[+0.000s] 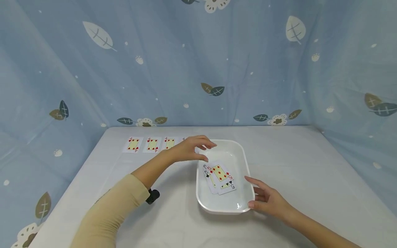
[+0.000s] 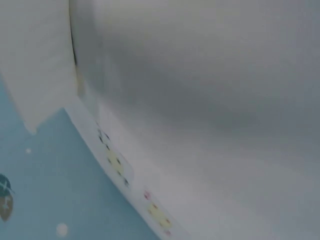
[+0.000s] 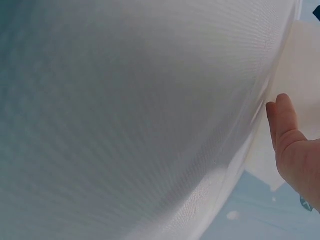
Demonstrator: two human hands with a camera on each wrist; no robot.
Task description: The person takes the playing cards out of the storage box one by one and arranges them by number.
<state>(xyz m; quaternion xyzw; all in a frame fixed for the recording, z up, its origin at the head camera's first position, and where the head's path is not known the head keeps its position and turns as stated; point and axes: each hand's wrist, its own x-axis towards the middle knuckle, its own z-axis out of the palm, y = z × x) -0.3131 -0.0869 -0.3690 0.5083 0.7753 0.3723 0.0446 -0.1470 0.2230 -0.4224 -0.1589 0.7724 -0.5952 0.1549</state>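
A white tray (image 1: 245, 162) sits mid-table with fanned playing cards (image 1: 219, 176) lying inside it; the left hand (image 1: 189, 148) hovers over the tray's far-left rim, fingers loosely curled and apart, holding nothing; the right hand (image 1: 269, 200) rests against the tray's near-right corner, fingers relaxed; a row of cards (image 1: 151, 144) lies left of the tray.

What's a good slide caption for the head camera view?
Left hand hovers over a white tray of playing cards; right hand rests at its rim.
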